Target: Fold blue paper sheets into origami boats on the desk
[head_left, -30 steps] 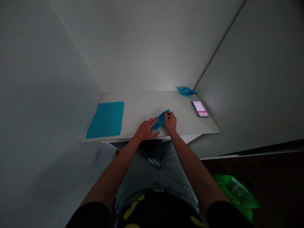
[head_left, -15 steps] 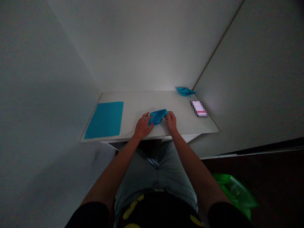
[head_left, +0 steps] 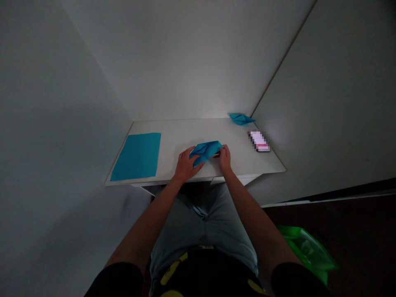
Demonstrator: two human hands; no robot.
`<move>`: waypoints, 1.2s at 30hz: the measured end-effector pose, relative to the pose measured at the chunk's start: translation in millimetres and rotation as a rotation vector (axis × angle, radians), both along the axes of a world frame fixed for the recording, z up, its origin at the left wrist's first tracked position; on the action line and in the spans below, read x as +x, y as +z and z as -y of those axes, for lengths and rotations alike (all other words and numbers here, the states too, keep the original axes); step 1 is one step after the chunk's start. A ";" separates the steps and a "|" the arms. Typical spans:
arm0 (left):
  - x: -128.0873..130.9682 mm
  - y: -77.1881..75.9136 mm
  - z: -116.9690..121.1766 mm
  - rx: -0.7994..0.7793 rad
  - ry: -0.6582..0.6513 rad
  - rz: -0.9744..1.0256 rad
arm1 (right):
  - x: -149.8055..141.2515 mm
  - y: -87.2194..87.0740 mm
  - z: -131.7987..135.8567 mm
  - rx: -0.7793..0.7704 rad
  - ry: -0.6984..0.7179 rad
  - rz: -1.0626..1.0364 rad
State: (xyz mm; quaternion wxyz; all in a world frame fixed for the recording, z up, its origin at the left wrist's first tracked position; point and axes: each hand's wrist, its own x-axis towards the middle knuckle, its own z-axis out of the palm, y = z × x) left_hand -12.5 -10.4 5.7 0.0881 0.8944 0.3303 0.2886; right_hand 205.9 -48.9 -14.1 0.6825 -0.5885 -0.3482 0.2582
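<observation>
Folded blue paper (head_left: pixel 206 149) sits mid-desk, between your hands. From the left, a flat blue sheet (head_left: pixel 136 157) lies on the white desk (head_left: pixel 175 134); then your left hand (head_left: pixel 185 165) holds the paper's left end between thumb and fingers, and your right hand (head_left: pixel 225 160) pinches its right end. Farther right lie a small blue shape (head_left: pixel 241 119) and a phone (head_left: pixel 259 141). Your paper is likely light, pliant and easily creased or torn, so grip gently at both ends.
</observation>
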 end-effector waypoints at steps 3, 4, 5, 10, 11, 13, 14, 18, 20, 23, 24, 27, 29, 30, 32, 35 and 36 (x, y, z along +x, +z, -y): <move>0.9 -2.2 -1.7 -0.038 -0.029 0.017 | -1.6 0.3 -0.1 -0.055 -0.006 0.038; 1.5 -3.9 -3.3 -0.063 -0.025 0.017 | -2.8 0.4 -0.2 -0.075 -0.011 0.069; 2.0 -5.7 -5.2 -0.086 -0.021 0.016 | -4.0 0.2 -0.4 -0.094 -0.020 0.112; 2.7 -10.2 -9.8 -0.114 -0.034 0.036 | -6.8 -4.2 -1.7 -0.161 -0.064 0.382; 2.3 -10.0 -9.4 -0.115 -0.035 0.046 | -6.0 -5.7 -2.1 -0.172 -0.051 0.425; 1.3 -8.9 -8.2 -0.126 -0.025 0.071 | -3.6 -8.4 -2.6 -0.187 -0.019 0.478; 0.7 -8.3 -7.9 -0.134 -0.011 0.091 | -2.5 -9.3 -2.8 -0.198 -0.005 0.482; -1.9 -6.3 -10.0 -0.187 0.049 0.249 | -1.6 -8.9 -1.6 -0.219 0.078 0.452; -3.1 -5.5 -12.9 -0.242 0.090 0.355 | -3.2 -6.4 -0.4 -0.170 0.156 0.462; -3.5 -5.4 -17.0 -0.325 0.152 0.472 | -5.3 -2.0 1.3 -0.114 0.280 0.474; -3.3 -5.8 -18.0 -0.340 0.164 0.492 | -5.6 -0.7 1.8 -0.109 0.310 0.474; -2.3 -7.7 -19.5 -0.354 0.193 0.526 | -6.2 2.3 2.7 -0.097 0.369 0.458; -2.1 -9.3 -19.8 -0.357 0.228 0.541 | -7.0 3.9 3.2 -0.091 0.398 0.442; -2.2 -10.0 -19.8 -0.358 0.248 0.547 | -7.7 4.8 3.5 -0.092 0.410 0.432; -2.6 -11.1 -19.6 -0.355 0.286 0.550 | -9.7 6.4 4.3 -0.093 0.427 0.408; -3.4 -11.6 -18.9 -0.338 0.314 0.529 | -12.8 8.8 6.0 -0.092 0.437 0.360; -3.5 -11.6 -18.6 -0.335 0.321 0.520 | -13.6 9.5 6.6 -0.093 0.439 0.340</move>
